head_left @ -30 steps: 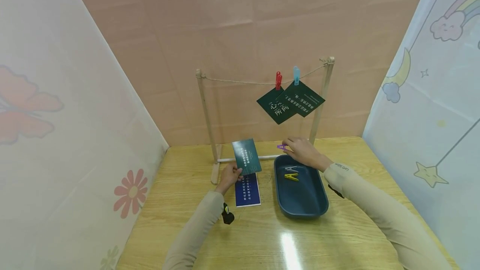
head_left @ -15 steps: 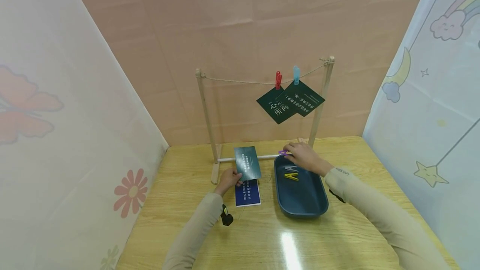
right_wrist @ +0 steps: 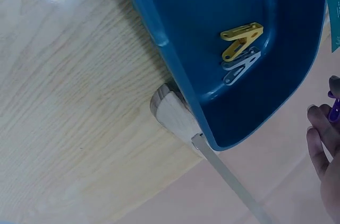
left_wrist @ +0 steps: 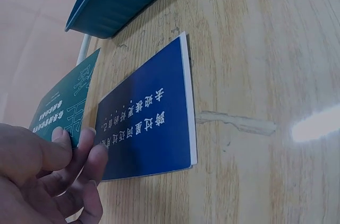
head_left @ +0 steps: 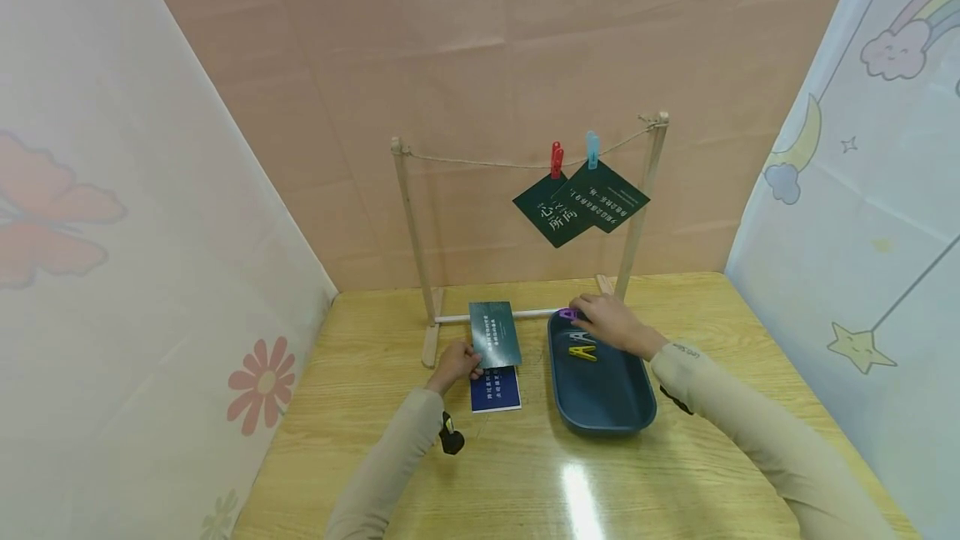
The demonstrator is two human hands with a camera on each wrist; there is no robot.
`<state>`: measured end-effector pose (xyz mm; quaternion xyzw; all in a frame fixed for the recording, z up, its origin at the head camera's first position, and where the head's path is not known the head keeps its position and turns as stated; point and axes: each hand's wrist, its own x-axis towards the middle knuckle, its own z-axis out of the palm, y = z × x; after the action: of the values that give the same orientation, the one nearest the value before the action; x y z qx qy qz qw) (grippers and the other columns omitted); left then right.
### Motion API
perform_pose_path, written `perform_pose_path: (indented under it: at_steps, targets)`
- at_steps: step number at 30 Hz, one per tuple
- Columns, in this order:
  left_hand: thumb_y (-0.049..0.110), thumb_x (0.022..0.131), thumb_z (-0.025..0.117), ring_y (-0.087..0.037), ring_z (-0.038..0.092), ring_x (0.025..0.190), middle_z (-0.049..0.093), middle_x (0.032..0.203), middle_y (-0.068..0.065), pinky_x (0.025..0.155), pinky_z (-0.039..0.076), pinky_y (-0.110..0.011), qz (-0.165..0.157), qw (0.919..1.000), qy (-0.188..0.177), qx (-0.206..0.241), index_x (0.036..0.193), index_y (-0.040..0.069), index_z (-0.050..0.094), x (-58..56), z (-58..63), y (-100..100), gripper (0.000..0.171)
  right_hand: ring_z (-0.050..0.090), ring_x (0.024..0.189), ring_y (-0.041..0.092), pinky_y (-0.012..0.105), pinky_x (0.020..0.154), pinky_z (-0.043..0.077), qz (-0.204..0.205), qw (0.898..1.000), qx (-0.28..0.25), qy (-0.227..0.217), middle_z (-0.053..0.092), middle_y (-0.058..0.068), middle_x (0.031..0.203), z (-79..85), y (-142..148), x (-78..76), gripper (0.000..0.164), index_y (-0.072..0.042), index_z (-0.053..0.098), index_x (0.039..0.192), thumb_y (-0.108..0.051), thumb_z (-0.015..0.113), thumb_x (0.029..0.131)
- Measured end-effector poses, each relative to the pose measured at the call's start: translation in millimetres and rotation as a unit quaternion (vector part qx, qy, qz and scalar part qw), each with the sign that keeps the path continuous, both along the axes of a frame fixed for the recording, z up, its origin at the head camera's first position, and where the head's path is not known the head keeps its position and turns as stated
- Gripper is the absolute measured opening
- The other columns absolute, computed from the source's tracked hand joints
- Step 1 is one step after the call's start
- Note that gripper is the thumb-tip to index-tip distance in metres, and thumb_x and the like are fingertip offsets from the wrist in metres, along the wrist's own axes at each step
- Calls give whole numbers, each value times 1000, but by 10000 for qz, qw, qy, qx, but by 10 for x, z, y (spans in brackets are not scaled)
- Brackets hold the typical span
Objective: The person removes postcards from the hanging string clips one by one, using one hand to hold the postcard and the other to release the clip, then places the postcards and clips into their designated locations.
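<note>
Cards, two, hang on the rope; left grip pinches a third card, right grip a purple peg, blue card left unhung.

Table: wood grain, glossy, bright glare. Tub: smooth plastic, soft sheen. Purple peg, yellow peg: smooth plastic. Held card: smooth printed paper, slight sheen. Blue card: paper, smooth. Posts: wood, matt. Cord: rough twine. Backdrop: matt, creased, cloth or paper unclear. Sleeves: matt cloth.
</note>
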<state>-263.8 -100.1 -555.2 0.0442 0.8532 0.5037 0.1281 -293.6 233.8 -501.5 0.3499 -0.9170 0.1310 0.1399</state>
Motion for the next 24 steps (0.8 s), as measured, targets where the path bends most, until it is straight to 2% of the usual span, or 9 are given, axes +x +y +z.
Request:
perform_pose_path:
  at_steps: [9, 15, 24]
  targets:
    - [1, 98, 59, -37, 72, 77, 71, 82, -24, 67, 59, -39, -64, 9995, -108, -278, 90, -8, 60, 34, -18, -49, 12, 67, 79, 23, 40, 69, 56, -60, 9993, 326, -182, 68, 9, 94, -86, 4, 67, 22, -3, 68, 104, -11, 77, 86]
    - [2, 99, 59, -34, 72, 75, 71, 80, -20, 66, 58, -34, -144, 9989, -266, -345, 92, -7, 61, 73, -59, -92, 12, 64, 73, 18, 38, 66, 55, -139, 9973, 591, -419, 67, 5, 90, -145, -3, 109, 20, -7, 68, 100, -15, 79, 85]
    - [2, 99, 59, -30, 73, 74, 72, 79, -18, 66, 59, -33, -431, 9971, -443, -448, 91, -11, 67, 106, -90, -141, 17, 63, 71, 18, 34, 61, 53, 94, 9946, 761, -693, 66, 7, 87, -288, 17, 169, 20, -3, 67, 99, -15, 78, 87]
